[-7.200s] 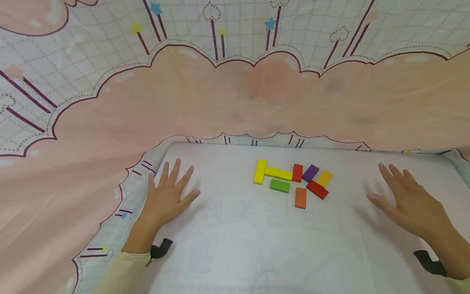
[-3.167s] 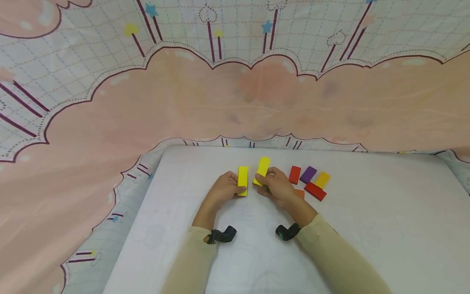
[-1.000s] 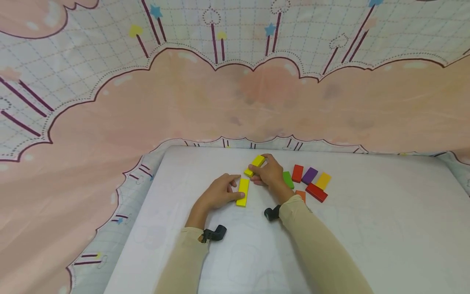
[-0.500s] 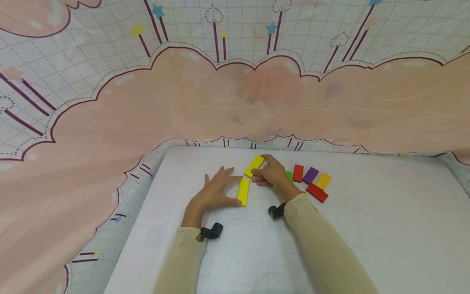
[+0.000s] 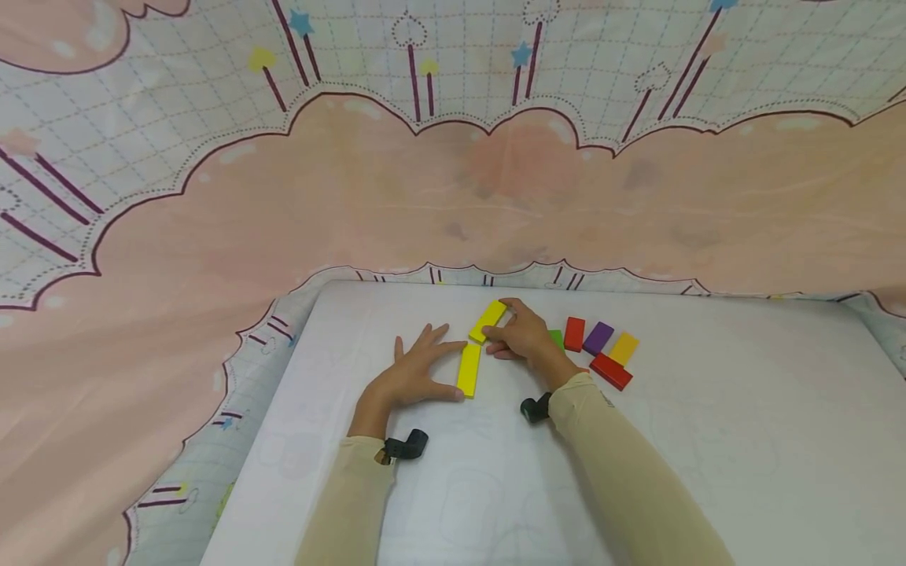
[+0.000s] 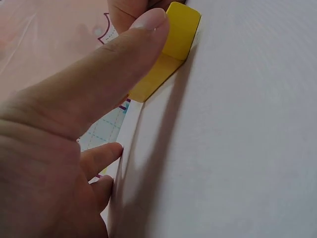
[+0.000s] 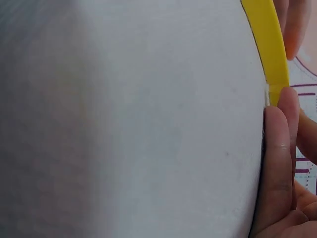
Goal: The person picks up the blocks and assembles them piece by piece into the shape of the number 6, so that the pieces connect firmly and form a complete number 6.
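At left, your pale tan left sleeve ends at a black wrist device. Your left hand has its thumb at the near end of a bright yellow rectangular block and its index finger at the far end, pinching it lengthwise; its other fingers spread away to the left. This block lies on the white tabletop.

Just beyond and slightly right, a second bright yellow block slants away to the far right, its near end close to the first block's far end; you cannot tell whether they touch. Your right hand pinches this second block between thumb and index finger.

Further right, a green block is partly hidden by that hand. Next come an upright-lying red rectangular block, a slanted purple block, a longer red block nearer you, and an amber block against its far side.
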`<state>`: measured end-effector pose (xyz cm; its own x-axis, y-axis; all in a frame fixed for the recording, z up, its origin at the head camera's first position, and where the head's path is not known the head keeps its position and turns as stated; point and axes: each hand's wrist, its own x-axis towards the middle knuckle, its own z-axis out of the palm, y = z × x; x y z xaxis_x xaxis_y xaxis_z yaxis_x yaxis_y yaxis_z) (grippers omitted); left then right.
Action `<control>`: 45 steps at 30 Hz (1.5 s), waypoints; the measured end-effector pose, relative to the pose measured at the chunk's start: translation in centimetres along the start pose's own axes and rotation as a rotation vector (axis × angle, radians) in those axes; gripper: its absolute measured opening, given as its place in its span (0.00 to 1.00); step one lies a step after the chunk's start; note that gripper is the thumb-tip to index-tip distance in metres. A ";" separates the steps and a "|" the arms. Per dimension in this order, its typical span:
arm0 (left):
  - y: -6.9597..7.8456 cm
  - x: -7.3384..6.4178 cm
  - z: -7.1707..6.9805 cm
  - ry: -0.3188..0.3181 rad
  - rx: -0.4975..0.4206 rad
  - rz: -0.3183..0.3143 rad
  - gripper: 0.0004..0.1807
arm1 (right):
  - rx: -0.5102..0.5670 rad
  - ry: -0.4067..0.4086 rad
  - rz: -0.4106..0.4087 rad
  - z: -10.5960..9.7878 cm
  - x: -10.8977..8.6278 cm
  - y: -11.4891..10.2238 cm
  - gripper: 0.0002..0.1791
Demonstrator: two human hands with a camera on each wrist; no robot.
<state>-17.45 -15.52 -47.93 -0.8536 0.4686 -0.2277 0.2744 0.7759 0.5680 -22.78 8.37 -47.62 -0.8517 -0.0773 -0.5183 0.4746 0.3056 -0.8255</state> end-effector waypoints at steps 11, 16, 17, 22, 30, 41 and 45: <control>-0.2 0.0 0.1 0.027 -0.006 0.018 0.50 | -0.027 -0.014 -0.024 -0.1 -0.3 -0.1 0.44; -0.2 0.0 0.2 0.022 0.003 0.013 0.50 | -0.036 -0.016 -0.028 0.0 -0.2 0.0 0.44; -0.2 0.0 0.1 0.021 0.004 0.012 0.50 | -0.035 -0.016 -0.028 0.0 -0.2 0.0 0.44; -0.2 0.0 0.1 0.017 0.009 0.012 0.50 | -0.027 -0.012 -0.027 0.1 -0.2 0.0 0.44; -0.3 -0.1 0.2 0.015 0.016 0.008 0.49 | -0.018 -0.004 -0.012 0.3 -0.4 -0.1 0.44; -0.1 0.0 0.2 0.033 -0.016 0.008 0.49 | -0.025 -0.011 -0.009 0.0 -0.4 -0.3 0.44; 0.0 0.1 0.2 0.034 -0.018 -0.001 0.49 | -0.023 -0.015 -0.012 -0.1 -0.3 -0.4 0.44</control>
<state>-17.43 -15.38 -48.15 -0.8684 0.4529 -0.2018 0.2656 0.7686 0.5819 -22.71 8.35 -47.16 -0.8536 -0.0953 -0.5121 0.4593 0.3260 -0.8263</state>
